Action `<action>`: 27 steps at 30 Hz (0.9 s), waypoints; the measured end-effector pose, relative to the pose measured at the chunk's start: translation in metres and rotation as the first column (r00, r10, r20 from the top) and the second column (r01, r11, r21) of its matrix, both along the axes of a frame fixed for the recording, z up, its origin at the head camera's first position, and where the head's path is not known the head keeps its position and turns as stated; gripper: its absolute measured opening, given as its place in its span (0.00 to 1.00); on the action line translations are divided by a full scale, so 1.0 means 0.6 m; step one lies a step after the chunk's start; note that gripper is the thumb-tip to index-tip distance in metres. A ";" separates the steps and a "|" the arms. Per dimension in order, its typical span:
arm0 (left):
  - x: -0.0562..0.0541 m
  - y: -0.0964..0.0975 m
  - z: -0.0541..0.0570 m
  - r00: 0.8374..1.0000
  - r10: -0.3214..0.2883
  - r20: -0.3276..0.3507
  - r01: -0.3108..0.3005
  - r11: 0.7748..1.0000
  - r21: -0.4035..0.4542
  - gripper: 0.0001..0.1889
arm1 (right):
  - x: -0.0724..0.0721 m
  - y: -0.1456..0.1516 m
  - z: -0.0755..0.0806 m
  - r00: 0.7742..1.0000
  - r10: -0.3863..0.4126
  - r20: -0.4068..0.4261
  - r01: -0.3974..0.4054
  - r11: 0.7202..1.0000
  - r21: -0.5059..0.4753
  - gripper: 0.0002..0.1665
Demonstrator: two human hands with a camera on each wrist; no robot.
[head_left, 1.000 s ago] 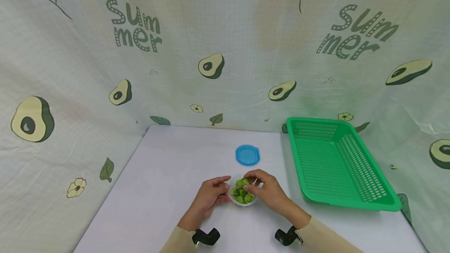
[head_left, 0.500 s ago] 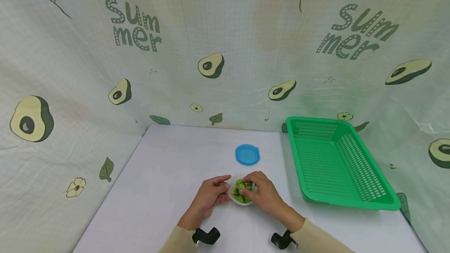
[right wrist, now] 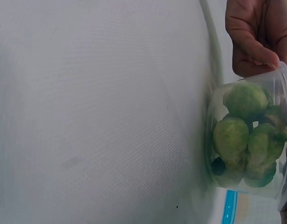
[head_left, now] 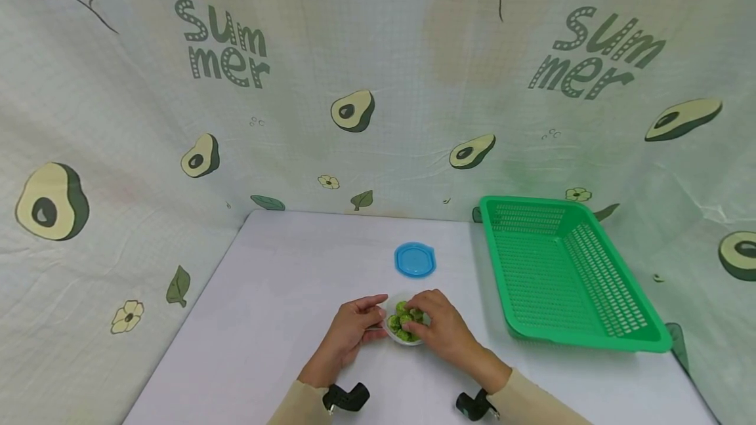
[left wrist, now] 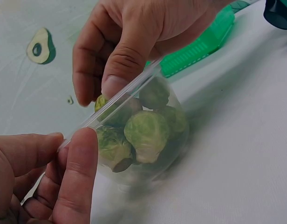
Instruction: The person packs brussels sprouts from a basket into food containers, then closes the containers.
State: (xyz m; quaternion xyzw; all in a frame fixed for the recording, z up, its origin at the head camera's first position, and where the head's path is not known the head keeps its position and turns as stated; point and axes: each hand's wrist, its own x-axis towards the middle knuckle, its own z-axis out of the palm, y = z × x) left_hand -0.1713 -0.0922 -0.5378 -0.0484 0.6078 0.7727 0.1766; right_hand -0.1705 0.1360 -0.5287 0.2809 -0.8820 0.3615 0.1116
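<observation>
A clear round plastic container [left wrist: 178, 161] full of Brussels sprouts [left wrist: 146, 133] stands on the white table. My left hand [head_left: 348, 333] pinches its rim from the left; in the left wrist view the thumb and a finger sit on either side of the edge. From the right, my right hand [head_left: 449, 330] reaches over the rim, thumb and fingers curled about a sprout on top. Its fingertips are partly hidden behind the rim in the left wrist view. More sprouts [right wrist: 246, 100] show through the container's wall in the right wrist view.
Behind the container lies a blue lid [head_left: 415, 260]. A big green plastic basket [head_left: 549, 281] with slotted sides stands to the right, nothing in it. A pale cloth [head_left: 401, 169] printed with avocados hangs behind the table. Black straps with cameras [head_left: 348, 399] sit on both wrists.
My right hand has shifted slightly left and farther over the container, its fingers coming down onto the sprouts. The left hand keeps its hold on the rim. Lid and basket stay in place.
</observation>
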 end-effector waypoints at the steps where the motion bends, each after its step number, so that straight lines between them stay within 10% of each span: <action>1: 0.000 0.000 0.000 1.000 0.000 0.000 0.000 1.000 0.000 0.25 | 0.000 0.000 0.000 1.000 0.005 -0.002 -0.005 1.000 -0.002 0.17; 27: 0.000 0.000 0.000 1.000 0.002 0.006 -0.002 1.000 -0.006 0.25 | -0.004 0.007 -0.005 0.993 0.000 0.118 0.020 0.986 -0.166 0.19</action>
